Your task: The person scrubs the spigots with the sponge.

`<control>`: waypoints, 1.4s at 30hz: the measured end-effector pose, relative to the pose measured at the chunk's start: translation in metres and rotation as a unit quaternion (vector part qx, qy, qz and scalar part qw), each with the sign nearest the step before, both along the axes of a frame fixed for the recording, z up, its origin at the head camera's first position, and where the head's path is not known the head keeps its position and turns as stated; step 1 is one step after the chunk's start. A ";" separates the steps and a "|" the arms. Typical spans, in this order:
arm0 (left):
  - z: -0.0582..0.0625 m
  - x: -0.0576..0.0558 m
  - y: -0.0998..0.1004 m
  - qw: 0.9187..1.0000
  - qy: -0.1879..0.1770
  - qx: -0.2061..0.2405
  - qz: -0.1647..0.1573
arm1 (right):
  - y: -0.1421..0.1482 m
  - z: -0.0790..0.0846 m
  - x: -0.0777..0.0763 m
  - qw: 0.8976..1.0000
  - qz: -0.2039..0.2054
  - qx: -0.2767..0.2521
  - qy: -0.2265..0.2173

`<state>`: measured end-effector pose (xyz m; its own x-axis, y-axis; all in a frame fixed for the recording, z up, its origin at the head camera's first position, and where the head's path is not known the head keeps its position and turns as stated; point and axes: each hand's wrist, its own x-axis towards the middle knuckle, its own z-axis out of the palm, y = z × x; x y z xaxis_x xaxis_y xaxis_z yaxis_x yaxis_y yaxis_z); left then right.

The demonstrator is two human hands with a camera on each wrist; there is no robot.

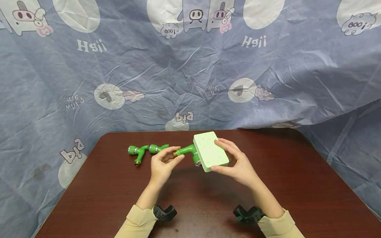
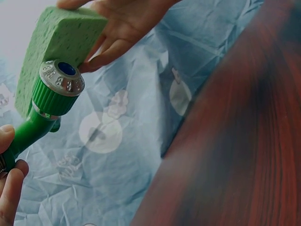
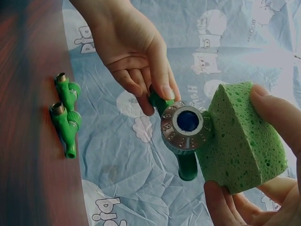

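Now pinching green tap (image 1: 187, 149) by brass end (image 1: 175, 153) in left hand (image 1: 162, 166). Gripping sponge (image 1: 209, 150) in right hand (image 1: 239, 165), just beside knob (image 2: 55, 98).

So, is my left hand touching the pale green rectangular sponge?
Apart. The head view shows a clear gap between your left hand and the sponge, with the bright green, branched tap that the hand pinches lying between them.

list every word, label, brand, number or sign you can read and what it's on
"BOO¡": backdrop cloth, inside cloud outlines
"Haii": backdrop cloth; last strokes may be inverted exclamation marks
"bia": backdrop cloth, perhaps flipped "pig"
Smaller faint lettering on backdrop cloth: too unclear to read
Raised marks on the knob of the held green tap: too small to read
Sponge: no text visible
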<state>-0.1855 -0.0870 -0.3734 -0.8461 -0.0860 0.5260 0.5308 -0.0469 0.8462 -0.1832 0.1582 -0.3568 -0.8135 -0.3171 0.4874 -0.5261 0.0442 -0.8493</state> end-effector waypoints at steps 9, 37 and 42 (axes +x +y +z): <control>-0.002 0.005 0.010 1.000 0.006 -0.019 -0.016 | -0.003 -0.002 0.003 1.000 0.020 0.014 -0.006; -0.027 -0.011 0.007 1.000 0.017 0.009 -0.017 | -0.003 0.001 0.004 0.999 0.035 0.015 0.003; -0.029 -0.015 0.004 1.000 0.020 0.004 -0.008 | -0.004 0.001 0.005 0.999 0.034 0.012 0.005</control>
